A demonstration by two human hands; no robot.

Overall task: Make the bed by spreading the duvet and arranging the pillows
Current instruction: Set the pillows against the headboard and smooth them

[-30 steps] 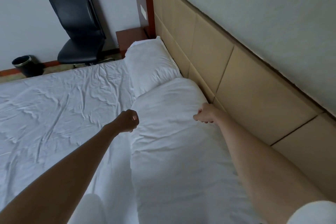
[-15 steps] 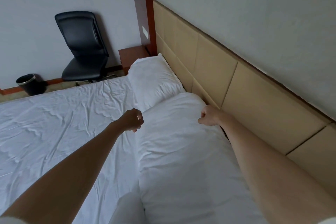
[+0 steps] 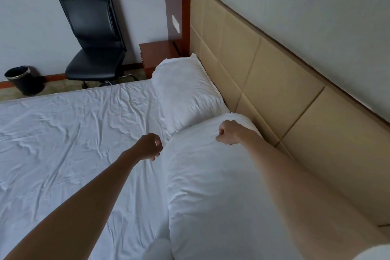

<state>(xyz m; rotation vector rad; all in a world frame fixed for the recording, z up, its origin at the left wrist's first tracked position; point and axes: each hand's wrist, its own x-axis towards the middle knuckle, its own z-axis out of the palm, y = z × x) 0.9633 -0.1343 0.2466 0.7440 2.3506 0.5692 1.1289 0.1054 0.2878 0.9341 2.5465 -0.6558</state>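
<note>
Two white pillows lie along the headboard. The far pillow (image 3: 185, 95) sits at the bed's far corner, and the near pillow (image 3: 211, 186) overlaps its end. My left hand (image 3: 148, 146) is a loose fist over the sheet, just beside the near pillow's left edge. My right hand (image 3: 229, 132) is a fist resting on the near pillow's far end, close to the headboard. I see no fabric pinched in either hand. A wrinkled white cover (image 3: 63, 133) lies flat over the rest of the bed.
The tan padded headboard (image 3: 263, 91) runs along the right, tight against the pillows. Beyond the bed's far side stand a black office chair (image 3: 92, 38), a black waste bin (image 3: 21, 79) and a reddish-brown nightstand (image 3: 158, 53).
My right hand has moved from the pillow's headboard-side edge onto its top. My left hand stays by the pillow's left edge, its fingers slightly looser. My head has lifted.
</note>
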